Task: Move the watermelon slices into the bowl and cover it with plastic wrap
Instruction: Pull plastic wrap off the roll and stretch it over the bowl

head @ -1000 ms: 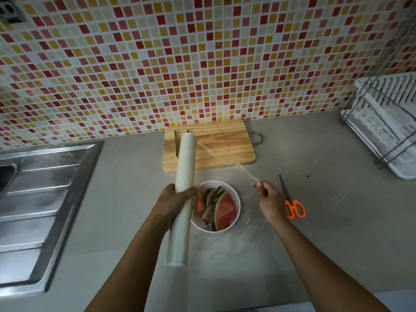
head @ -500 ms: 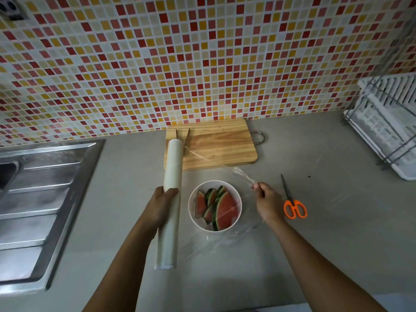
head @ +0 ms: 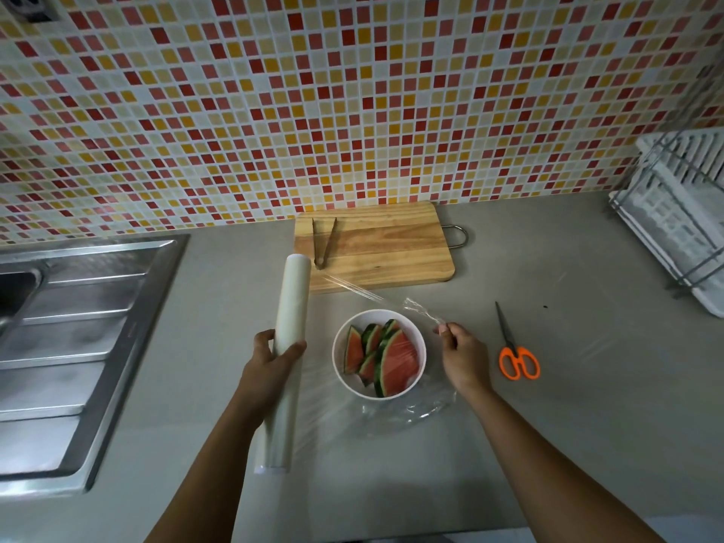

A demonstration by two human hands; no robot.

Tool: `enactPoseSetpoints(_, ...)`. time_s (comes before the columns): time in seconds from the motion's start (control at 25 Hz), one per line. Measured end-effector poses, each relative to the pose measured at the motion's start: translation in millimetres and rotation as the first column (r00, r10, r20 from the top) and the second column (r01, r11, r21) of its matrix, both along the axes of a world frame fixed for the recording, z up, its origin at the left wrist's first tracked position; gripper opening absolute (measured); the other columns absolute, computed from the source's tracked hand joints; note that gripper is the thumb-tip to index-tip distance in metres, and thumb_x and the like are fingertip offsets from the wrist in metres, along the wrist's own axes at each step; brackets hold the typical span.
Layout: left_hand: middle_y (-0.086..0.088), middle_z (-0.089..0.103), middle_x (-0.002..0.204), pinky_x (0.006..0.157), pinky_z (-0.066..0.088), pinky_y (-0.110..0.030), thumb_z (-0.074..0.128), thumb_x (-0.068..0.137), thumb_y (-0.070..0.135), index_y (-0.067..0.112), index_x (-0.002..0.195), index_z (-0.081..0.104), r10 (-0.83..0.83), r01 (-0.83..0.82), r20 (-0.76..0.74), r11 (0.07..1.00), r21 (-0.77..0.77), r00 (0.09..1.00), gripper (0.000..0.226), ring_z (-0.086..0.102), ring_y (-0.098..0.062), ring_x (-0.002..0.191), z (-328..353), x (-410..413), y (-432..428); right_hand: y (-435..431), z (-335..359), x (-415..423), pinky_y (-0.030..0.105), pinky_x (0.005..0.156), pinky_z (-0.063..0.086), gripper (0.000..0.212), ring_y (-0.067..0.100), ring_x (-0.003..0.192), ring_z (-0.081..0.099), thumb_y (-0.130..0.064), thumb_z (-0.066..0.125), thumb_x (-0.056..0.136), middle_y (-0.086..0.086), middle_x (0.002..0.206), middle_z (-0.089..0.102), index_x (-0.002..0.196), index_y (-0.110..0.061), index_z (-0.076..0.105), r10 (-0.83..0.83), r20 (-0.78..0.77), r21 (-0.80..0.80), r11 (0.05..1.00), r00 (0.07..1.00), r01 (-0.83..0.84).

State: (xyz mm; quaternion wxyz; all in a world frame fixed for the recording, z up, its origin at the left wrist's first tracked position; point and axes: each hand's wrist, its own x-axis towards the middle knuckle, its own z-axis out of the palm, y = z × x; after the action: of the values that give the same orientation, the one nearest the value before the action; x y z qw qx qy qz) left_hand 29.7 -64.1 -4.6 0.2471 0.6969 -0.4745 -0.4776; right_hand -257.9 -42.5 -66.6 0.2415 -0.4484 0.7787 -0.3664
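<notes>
My left hand is wrapped around the roll of plastic wrap, gripping it near its middle. The roll points away from me, tilted a little to the right, and sits just left of the bowl. My right hand is on the other side of the bowl, and its fingertips pinch the bunched corner of the film. So my hands are apart, each clamped on its own end of the wrap, with the bowl between them.

The film runs from the roll to my right hand and passes over the bowl. Its far edge shows as a thin shiny line crossing the near corner of the cutting board. Its near part lies rumpled on the counter in front of the bowl and to its right. I cannot tell whether the sheet touches the rim.

The white bowl stands on the counter, and the watermelon slices are in it, red flesh and dark green rind packed side by side.

Tongs rest on the left part of the wooden cutting board, which lies beyond the bowl against the tiled wall. Orange-handled scissors lie closed on the counter just right of my right hand. The steel sink is on the far left and a white dish rack on the far right.
</notes>
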Motion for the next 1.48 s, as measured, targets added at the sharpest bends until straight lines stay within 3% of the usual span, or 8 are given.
enactPoseSetpoints(0.2,-0.016,0.057,0.114,0.083,0.049,-0.043,0.045,0.092,0.040,0.012,0.121,0.048,0.025,-0.024,-0.017,0.999,0.046,1.000,0.040,0.058,-0.029,0.092,-9.9,0.5,-3.6,0.1,-3.5,3.1,0.026,0.066,0.036,0.028,0.029,0.090,0.064,-0.023,0.045,0.097,0.011,0.098,0.072,0.098,-0.007,0.068,0.018,-0.015,0.033,0.999,1.000,-0.017)
enactPoseSetpoints(0.28,-0.016,0.061,0.111,0.088,0.050,-0.046,0.048,0.091,0.040,0.010,0.118,0.054,-0.007,0.007,0.002,0.998,0.061,1.000,0.041,0.060,-0.030,0.094,-12.8,4.6,-4.8,0.3,-4.9,4.0,0.027,0.066,0.036,0.028,0.031,0.089,0.064,-0.023,0.044,0.097,0.013,0.096,0.072,0.098,-0.008,0.068,0.020,-0.033,0.041,0.999,0.999,-0.019)
enactPoseSetpoints(0.36,-0.011,0.063,0.108,0.083,0.051,-0.041,0.052,0.090,0.043,0.012,0.118,0.056,-0.030,0.028,0.050,0.999,0.043,0.998,0.042,0.061,-0.028,0.093,-15.3,6.7,-3.7,0.4,-6.4,4.5,0.028,0.065,0.036,0.027,0.033,0.089,0.064,-0.022,0.045,0.097,0.015,0.095,0.072,0.097,-0.008,0.068,0.016,-0.056,0.039,0.999,0.998,-0.013)
enactPoseSetpoints(0.72,-0.019,0.057,0.116,0.080,0.043,-0.038,0.051,0.092,0.042,0.009,0.130,0.041,-0.006,0.036,0.278,0.994,-0.103,0.961,0.051,0.054,-0.035,0.102,-32.8,8.2,4.5,-1.2,-8.6,5.6,0.028,0.066,0.036,0.027,0.031,0.088,0.063,-0.022,0.044,0.097,0.013,0.095,0.072,0.097,-0.007,0.068,0.011,-0.056,0.057,0.998,0.998,-0.008)
enactPoseSetpoints(0.88,-0.019,0.059,0.117,0.078,0.042,-0.035,0.043,0.094,0.047,0.012,0.132,0.034,-0.054,0.067,0.267,0.997,-0.040,0.962,0.052,0.057,-0.035,0.101,-41.3,9.9,8.4,-1.0,-10.4,6.0,0.029,0.066,0.037,0.029,0.032,0.086,0.062,-0.023,0.043,0.098,0.014,0.091,0.070,0.094,-0.006,0.066,0.026,-0.013,0.075,0.997,1.000,-0.025)
enactPoseSetpoints(1.16,-0.023,0.059,0.116,0.074,0.035,-0.031,0.042,0.096,0.035,0.009,0.127,0.035,-0.049,0.066,0.262,0.996,-0.055,0.964,0.041,0.048,-0.025,0.086,-45.4,5.0,7.5,-1.0,-15.1,8.1,0.032,0.066,0.039,0.029,0.035,0.084,0.061,-0.026,0.043,0.098,0.018,0.089,0.068,0.092,-0.006,0.063,0.015,0.008,0.108,0.994,1.000,-0.016)
enactPoseSetpoints(1.4,-0.022,0.057,0.121,0.077,0.035,-0.032,0.044,0.096,0.030,0.012,0.134,0.031,-0.106,0.127,0.270,0.990,-0.063,0.957,0.044,0.051,-0.030,0.094,-47.6,10.4,9.5,-5.0,-15.1,1.9,0.032,0.070,0.042,0.025,0.033,0.089,0.062,-0.031,0.048,0.095,0.012,0.096,0.069,0.100,-0.011,0.063,-0.030,0.050,0.148,0.989,0.998,0.023)
enactPoseSetpoints(1.48,-0.022,0.057,0.121,0.078,0.035,-0.032,0.045,0.095,0.030,0.013,0.135,0.030,-0.113,0.133,0.268,0.990,-0.057,0.957,0.046,0.053,-0.033,0.100,-47.9,11.2,9.6,-7.0,-12.8,-1.3,0.037,0.074,0.048,0.026,0.029,0.084,0.061,-0.030,0.053,0.093,0.011,0.095,0.068,0.102,-0.009,0.065,-0.065,0.158,0.157,0.987,0.985,0.040)
